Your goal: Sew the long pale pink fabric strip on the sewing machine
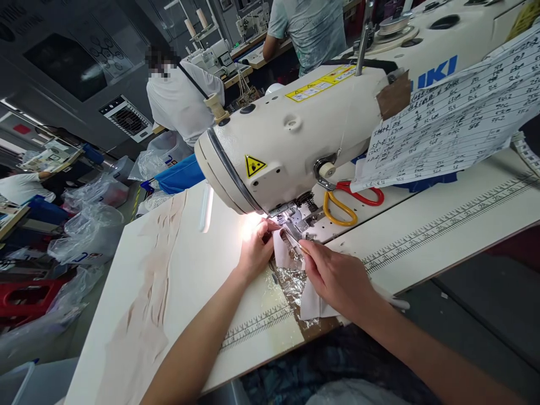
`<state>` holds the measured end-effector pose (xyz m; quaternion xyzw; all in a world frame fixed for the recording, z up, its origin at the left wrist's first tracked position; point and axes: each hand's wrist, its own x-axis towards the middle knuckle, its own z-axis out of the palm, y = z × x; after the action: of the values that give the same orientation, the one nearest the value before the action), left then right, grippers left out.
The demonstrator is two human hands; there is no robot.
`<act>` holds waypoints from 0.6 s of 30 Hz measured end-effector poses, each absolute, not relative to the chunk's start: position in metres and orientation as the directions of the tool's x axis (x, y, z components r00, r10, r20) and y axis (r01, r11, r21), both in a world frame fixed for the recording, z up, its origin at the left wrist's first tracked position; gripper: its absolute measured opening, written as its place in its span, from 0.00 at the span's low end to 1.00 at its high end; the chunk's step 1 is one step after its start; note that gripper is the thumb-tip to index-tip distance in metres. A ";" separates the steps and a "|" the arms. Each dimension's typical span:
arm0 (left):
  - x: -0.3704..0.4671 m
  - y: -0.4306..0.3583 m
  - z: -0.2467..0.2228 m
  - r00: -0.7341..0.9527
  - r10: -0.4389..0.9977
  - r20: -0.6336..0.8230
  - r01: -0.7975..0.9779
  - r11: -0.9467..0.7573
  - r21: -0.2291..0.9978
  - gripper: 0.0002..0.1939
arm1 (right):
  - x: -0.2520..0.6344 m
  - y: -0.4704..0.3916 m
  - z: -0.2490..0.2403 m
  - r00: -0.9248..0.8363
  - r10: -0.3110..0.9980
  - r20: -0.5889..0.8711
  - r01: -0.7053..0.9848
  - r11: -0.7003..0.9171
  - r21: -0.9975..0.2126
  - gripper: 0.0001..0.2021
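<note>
Under the lit head of a white sewing machine [291, 129], my left hand [255, 250] pinches the upper edge of a small pale pink fabric piece [283, 252]. My right hand [333, 275] is closed round a slim metal tool [295, 238], perhaps tweezers, whose tip points at the fabric near the needle area. The needle itself cannot be made out. More pale fabric [314, 301] hangs below my right hand, beside crinkled clear plastic [294, 284].
Scissors with red and yellow handles [341, 216] lie right of the needle area. Handwritten paper sheets [455, 112] hang over the machine. Pale fabric strips [156, 275] lie on the white table [198, 281]. Plastic bags [90, 230] and people at other machines are beyond.
</note>
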<state>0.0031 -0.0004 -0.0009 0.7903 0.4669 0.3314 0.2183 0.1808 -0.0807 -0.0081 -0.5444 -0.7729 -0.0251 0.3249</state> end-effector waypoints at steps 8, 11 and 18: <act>-0.003 -0.007 0.003 0.560 0.743 0.368 0.659 -0.668 0.347 0.10 | 0.181 -0.087 -0.010 -0.187 0.806 0.561 0.891 0.380 -0.248 0.15; -0.004 -0.012 0.013 0.638 0.701 0.319 0.641 -0.713 0.285 0.13 | 0.195 -0.110 -0.004 -0.175 0.842 0.510 0.827 0.407 -0.389 0.13; 0.003 -0.028 0.019 0.678 0.693 0.244 0.702 -0.709 0.062 0.17 | 0.234 -0.195 0.001 -0.212 0.964 0.160 0.555 0.254 -0.792 0.11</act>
<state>0.0035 -0.0281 0.0187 0.9159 0.3808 0.1258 -0.0183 0.2342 -0.1946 0.0011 -0.5300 -0.7168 0.3039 0.3362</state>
